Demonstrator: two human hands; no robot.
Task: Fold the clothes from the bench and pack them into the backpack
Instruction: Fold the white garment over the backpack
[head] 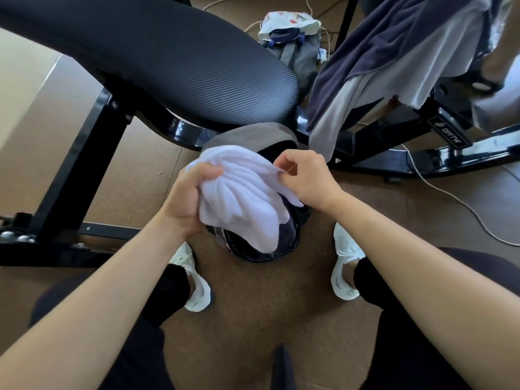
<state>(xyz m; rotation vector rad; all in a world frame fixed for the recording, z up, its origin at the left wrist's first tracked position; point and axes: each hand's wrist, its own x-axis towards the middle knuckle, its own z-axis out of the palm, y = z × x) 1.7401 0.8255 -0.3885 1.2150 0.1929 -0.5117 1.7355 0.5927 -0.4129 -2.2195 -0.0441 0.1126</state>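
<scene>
A bunched white garment [242, 195] sits over the open mouth of a dark backpack [261, 253] standing on the floor between my feet. My left hand [187, 197] grips the garment's left side, fingers curled into the cloth. My right hand [305, 178] pinches its right edge between thumb and fingers. The backpack's grey flap [247, 135] lies back toward the bench. More clothes, a navy garment [394, 52] over a pale grey one [340, 116], hang from the bench at the upper right.
The black padded bench [168, 60] and its black steel frame [92, 153] cross the top and left. A small grey bag with patterned cloth [292, 38] sits behind. A white cable [450, 195] runs over the brown floor at right. My white shoes flank the backpack.
</scene>
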